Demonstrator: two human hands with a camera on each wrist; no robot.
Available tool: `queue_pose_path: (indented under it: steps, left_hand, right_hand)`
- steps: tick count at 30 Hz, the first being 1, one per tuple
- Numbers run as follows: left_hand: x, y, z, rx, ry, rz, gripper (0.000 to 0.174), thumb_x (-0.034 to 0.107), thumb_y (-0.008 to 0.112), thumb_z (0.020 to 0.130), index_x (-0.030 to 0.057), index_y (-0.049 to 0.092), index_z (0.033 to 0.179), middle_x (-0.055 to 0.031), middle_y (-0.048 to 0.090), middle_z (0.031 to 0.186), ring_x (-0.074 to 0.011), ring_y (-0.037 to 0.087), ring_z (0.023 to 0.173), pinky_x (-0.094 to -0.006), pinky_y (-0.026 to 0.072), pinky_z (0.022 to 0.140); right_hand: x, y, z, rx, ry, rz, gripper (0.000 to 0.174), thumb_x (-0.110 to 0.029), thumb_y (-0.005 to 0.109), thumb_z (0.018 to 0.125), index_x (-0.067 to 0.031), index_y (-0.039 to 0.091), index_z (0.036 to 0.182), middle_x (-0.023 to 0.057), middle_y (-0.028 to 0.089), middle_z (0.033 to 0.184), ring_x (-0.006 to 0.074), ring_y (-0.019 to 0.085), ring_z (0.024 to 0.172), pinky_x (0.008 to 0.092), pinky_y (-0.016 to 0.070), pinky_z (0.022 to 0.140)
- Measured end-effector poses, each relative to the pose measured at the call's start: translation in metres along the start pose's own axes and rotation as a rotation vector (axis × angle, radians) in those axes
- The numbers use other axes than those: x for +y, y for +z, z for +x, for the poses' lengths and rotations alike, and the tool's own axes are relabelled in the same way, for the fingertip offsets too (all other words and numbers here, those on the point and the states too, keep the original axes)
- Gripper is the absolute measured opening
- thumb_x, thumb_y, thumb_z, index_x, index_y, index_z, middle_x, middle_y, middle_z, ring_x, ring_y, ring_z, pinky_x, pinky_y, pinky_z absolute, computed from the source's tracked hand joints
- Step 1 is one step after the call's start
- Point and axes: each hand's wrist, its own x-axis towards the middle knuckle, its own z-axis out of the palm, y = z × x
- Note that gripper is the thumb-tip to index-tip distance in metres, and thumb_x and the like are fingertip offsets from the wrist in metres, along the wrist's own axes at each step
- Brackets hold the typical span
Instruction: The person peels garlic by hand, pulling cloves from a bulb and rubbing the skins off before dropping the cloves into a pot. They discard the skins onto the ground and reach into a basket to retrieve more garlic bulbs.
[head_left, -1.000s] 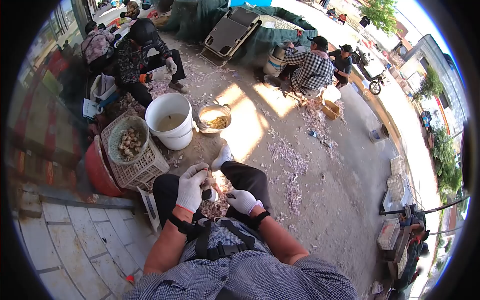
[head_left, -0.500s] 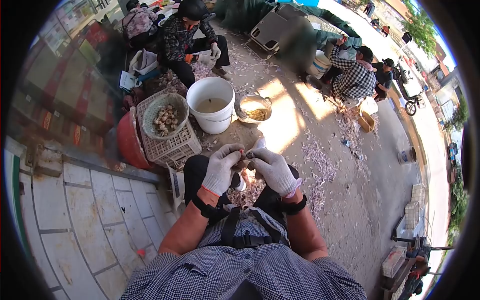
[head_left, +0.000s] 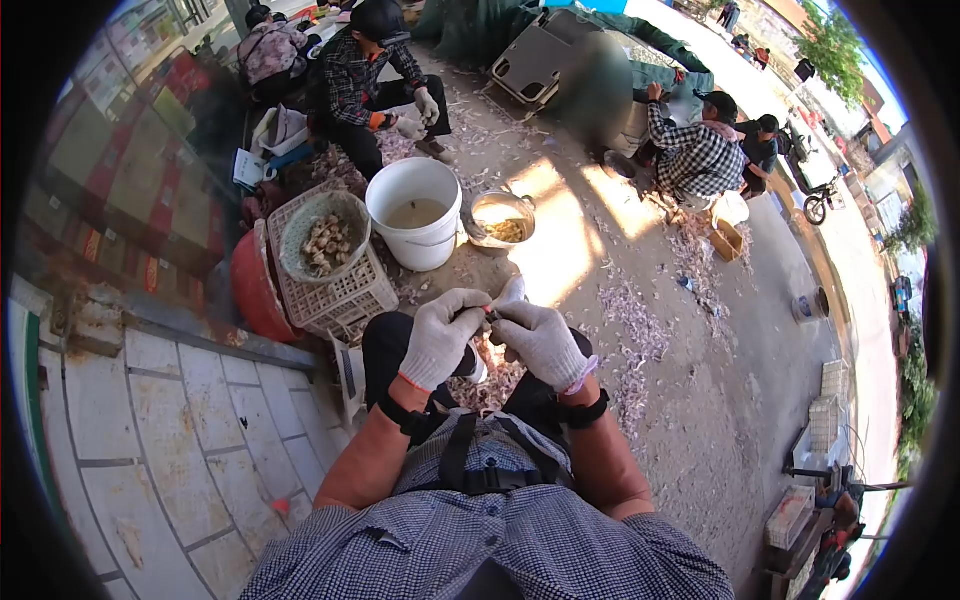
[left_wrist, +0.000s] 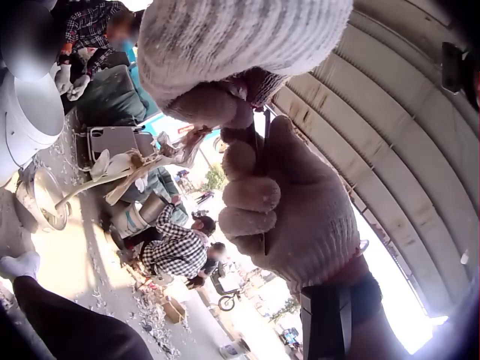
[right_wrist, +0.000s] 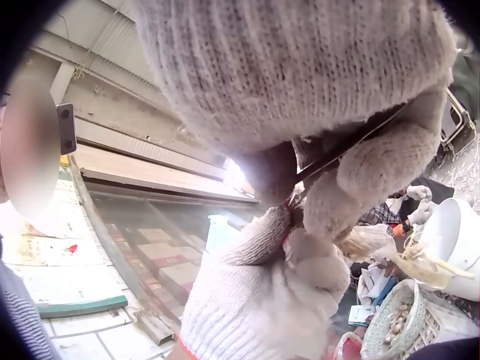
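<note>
My left hand (head_left: 440,338), in a white knit glove, pinches a garlic bulb that the fingers mostly hide. Its long dry stalk (left_wrist: 120,171) with papery leaves sticks out past the fingers in the left wrist view. Gloved as well, my right hand (head_left: 545,345) grips a small knife, whose thin dark blade (right_wrist: 352,142) shows between thumb and fingers in the right wrist view. Both hands meet fingertip to fingertip above my lap, with the blade right at the garlic.
Ahead stand a white bucket (head_left: 425,247) of cloudy water and a metal pot (head_left: 484,240) with yellowish bits. Left of them, a pale green basket (head_left: 290,245) of garlic sits on a white crate (head_left: 350,302) beside a red basin (head_left: 254,285). Garlic skins (head_left: 635,325) litter the ground; several people sit nearby.
One second ago my hands were apart, the right one lower by my right thigh. It moved up and left to meet the left hand at the garlic. The head view swung left.
</note>
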Motion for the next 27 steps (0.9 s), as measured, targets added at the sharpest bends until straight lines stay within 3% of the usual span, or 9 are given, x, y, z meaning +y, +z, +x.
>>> queue_pose_path:
  steps: [4,7,11,12,16,19,22,25,27]
  left_hand:
    - [-0.002,-0.002,-0.001,-0.016,0.098,0.176,0.015,-0.002,0.065,0.095,-0.0024,0.073,0.108,-0.0080,0.075,0.095,-0.0101,0.068,0.084,-0.0252,0.0544,0.075]
    - [-0.006,-0.003,0.000,-0.009,0.081,0.146,0.015,-0.002,0.065,0.095,-0.0027,0.072,0.108,-0.0069,0.075,0.094,-0.0101,0.068,0.082,-0.0252,0.0543,0.074]
    - [-0.004,-0.001,-0.002,0.013,-0.216,-0.193,0.013,0.002,0.065,0.097,0.0005,0.073,0.106,-0.0027,0.072,0.091,-0.0083,0.065,0.075,-0.0236,0.0523,0.068]
    - [-0.005,-0.002,-0.001,-0.010,-0.229,-0.225,0.010,0.003,0.064,0.098,0.0027,0.071,0.105,-0.0017,0.069,0.088,-0.0084,0.062,0.069,-0.0222,0.0497,0.062]
    - [-0.014,-0.004,0.000,-0.053,-0.275,-0.378,0.010,0.003,0.063,0.098,0.0020,0.071,0.104,-0.0026,0.069,0.087,-0.0094,0.062,0.067,-0.0231,0.0499,0.063]
    - [-0.017,-0.004,0.000,-0.062,-0.329,-0.489,0.010,0.002,0.062,0.098,0.0014,0.070,0.105,-0.0035,0.069,0.087,-0.0104,0.062,0.066,-0.0241,0.0502,0.063]
    - [-0.015,0.000,0.000,-0.045,-0.315,-0.450,0.010,0.003,0.064,0.098,0.0013,0.072,0.105,-0.0039,0.071,0.089,-0.0097,0.063,0.068,-0.0236,0.0509,0.064]
    - [-0.014,0.002,-0.001,-0.004,-0.195,-0.131,0.011,0.005,0.067,0.098,0.0003,0.073,0.105,-0.0040,0.072,0.089,-0.0090,0.066,0.073,-0.0230,0.0522,0.066]
    - [-0.015,0.000,0.000,-0.054,0.001,0.185,0.012,0.007,0.069,0.097,-0.0007,0.074,0.105,-0.0038,0.073,0.089,-0.0078,0.067,0.076,-0.0224,0.0531,0.068]
  right_hand:
    - [0.005,0.002,-0.001,0.033,-0.030,-0.020,0.029,-0.018,0.066,0.095,0.0053,0.072,0.111,0.0073,0.069,0.085,0.0124,0.067,0.069,0.0286,0.0528,0.064]
    - [0.003,0.002,-0.003,0.035,-0.027,-0.039,0.026,-0.017,0.067,0.096,0.0044,0.073,0.110,0.0072,0.069,0.082,0.0122,0.066,0.069,0.0284,0.0524,0.064]
    - [0.004,0.002,-0.005,0.019,-0.029,0.001,0.025,-0.014,0.068,0.095,0.0037,0.073,0.112,0.0070,0.070,0.082,0.0102,0.064,0.069,0.0271,0.0516,0.064]
    - [0.008,0.002,-0.004,0.014,-0.037,0.026,0.025,-0.014,0.069,0.095,0.0035,0.074,0.112,0.0070,0.070,0.083,0.0098,0.064,0.070,0.0270,0.0516,0.064]
    - [0.025,0.008,0.000,0.088,-0.164,-0.012,0.025,-0.012,0.071,0.094,0.0037,0.074,0.114,0.0074,0.071,0.086,0.0103,0.065,0.074,0.0274,0.0527,0.067]
    - [0.019,0.008,-0.003,0.092,-0.047,-0.008,0.026,-0.010,0.071,0.093,0.0045,0.074,0.114,0.0079,0.071,0.086,0.0127,0.067,0.076,0.0286,0.0539,0.070]
    - [0.014,0.005,-0.004,0.086,0.001,-0.001,0.027,-0.011,0.071,0.093,0.0052,0.073,0.114,0.0097,0.072,0.088,0.0149,0.068,0.078,0.0299,0.0545,0.072]
    - [0.022,0.004,-0.003,0.119,-0.048,-0.059,0.028,-0.013,0.071,0.092,0.0045,0.073,0.114,0.0120,0.074,0.089,0.0163,0.069,0.078,0.0310,0.0547,0.073]
    - [0.028,0.003,-0.002,0.117,-0.067,-0.085,0.027,-0.014,0.071,0.092,0.0037,0.074,0.113,0.0130,0.074,0.088,0.0167,0.069,0.078,0.0314,0.0548,0.073]
